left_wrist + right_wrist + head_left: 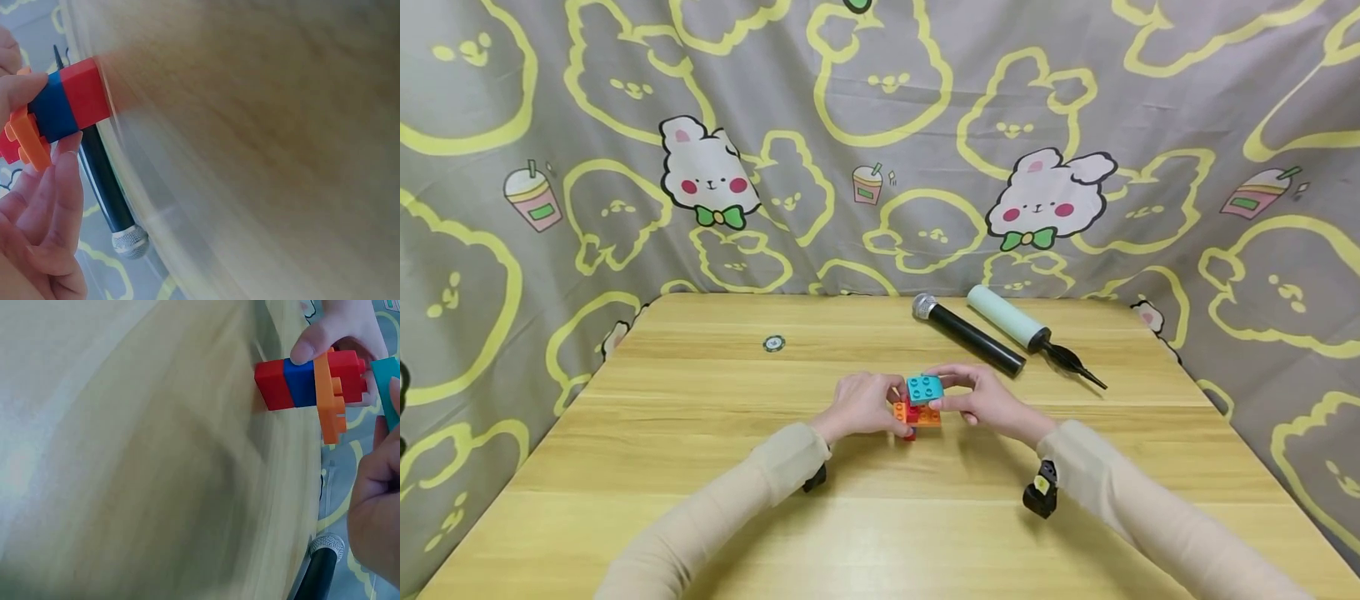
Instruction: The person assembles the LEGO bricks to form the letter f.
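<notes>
A small stack of toy building blocks stands on the table, with a red block at the bottom and a blue block over it. Above these come a wider orange piece and another red block. My left hand grips the stack at the blue block's level, thumb on one side and fingers on the other. Just over the top red block, my right hand pinches a teal block with studs facing up. A narrow gap shows between the two in the right wrist view.
Behind the hands, a black microphone with a silver head lies on the wooden table. Beside it is a pale green hand pump with a black nozzle. A round poker chip lies at the back left. A patterned curtain hangs behind.
</notes>
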A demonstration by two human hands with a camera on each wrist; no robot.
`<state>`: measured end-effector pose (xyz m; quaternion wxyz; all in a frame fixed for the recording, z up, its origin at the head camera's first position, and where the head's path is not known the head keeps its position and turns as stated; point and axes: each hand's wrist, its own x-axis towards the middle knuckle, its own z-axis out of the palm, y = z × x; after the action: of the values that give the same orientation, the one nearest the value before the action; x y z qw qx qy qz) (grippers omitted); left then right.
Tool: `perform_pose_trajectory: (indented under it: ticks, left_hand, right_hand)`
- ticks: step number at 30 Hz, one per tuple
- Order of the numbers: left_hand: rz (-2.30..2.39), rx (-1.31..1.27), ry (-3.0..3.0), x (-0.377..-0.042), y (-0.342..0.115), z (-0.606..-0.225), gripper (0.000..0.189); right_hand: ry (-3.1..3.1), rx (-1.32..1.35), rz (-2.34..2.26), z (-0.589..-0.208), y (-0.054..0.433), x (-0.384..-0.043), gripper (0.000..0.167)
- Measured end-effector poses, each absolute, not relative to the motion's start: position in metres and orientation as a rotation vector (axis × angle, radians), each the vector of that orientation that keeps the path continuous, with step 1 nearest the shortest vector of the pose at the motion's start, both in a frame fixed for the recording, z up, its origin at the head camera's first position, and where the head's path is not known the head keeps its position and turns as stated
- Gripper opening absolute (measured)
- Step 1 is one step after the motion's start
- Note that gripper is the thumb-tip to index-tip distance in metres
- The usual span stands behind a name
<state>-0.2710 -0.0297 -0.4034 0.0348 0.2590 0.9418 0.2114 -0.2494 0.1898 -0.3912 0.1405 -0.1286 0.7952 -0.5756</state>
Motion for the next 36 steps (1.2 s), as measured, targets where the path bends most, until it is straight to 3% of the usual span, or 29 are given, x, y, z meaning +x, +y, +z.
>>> perform_pose_trajectory:
  ticks: [14,25,36]
  left_hand:
    - [0.648,0.811,2.899,-0.273,-0.03,-0.403,0.037]
    - [0.901,0.778,2.862,-0.272,-0.041,-0.384,0.051]
    - [0.928,0.807,2.893,-0.273,-0.041,-0.378,0.03]
  right_hand:
    - [2.301,-0.402,-1.694,-0.402,0.188,-0.242,0.046]
    - [2.31,-0.39,-1.703,-0.411,0.192,-0.243,0.046]
    - [2.29,-0.378,-1.699,-0.407,0.191,-0.244,0.045]
